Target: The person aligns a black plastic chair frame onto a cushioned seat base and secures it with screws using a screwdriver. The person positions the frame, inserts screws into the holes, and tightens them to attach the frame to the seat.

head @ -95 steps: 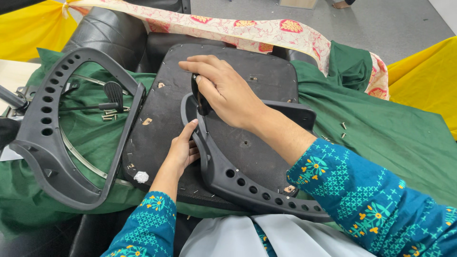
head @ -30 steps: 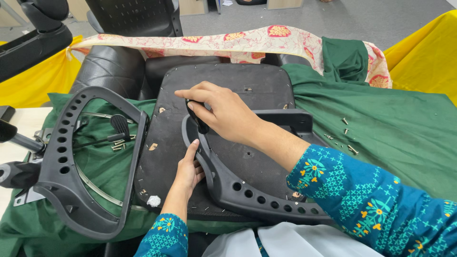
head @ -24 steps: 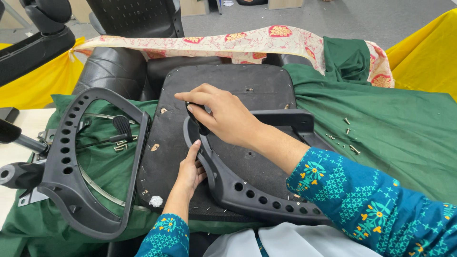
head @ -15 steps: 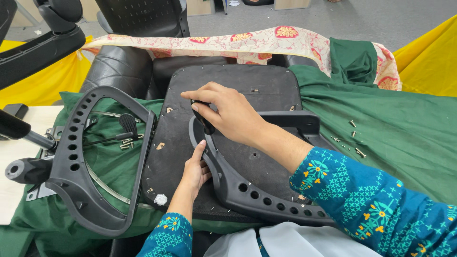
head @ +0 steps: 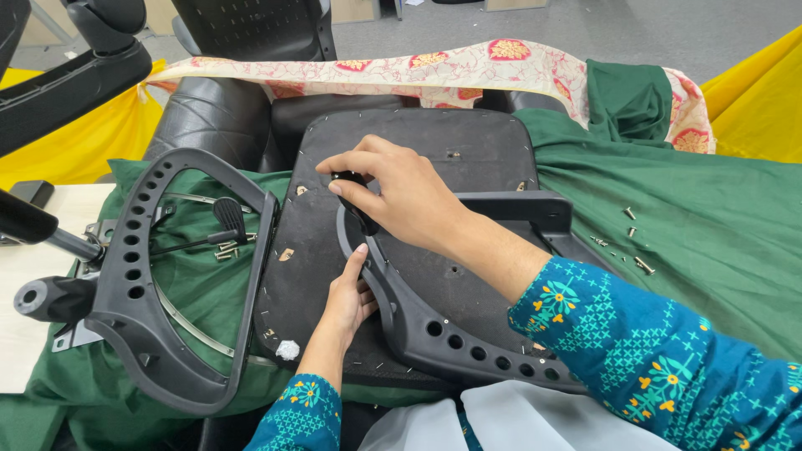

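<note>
Right hand [head: 409, 196] grips black knob [head: 349, 179].

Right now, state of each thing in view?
Right hand: closed on black knob.
Left hand: pressed against right armrest frame.
Seat base: upside down.
Left armrest frame: detached, lying on green cloth.
Screws: loose on cloth.

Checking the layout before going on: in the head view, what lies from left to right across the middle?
Loose black armrest frame → small bolts on the green cloth → left hand → right hand gripping a black knob → scattered screws.
</note>
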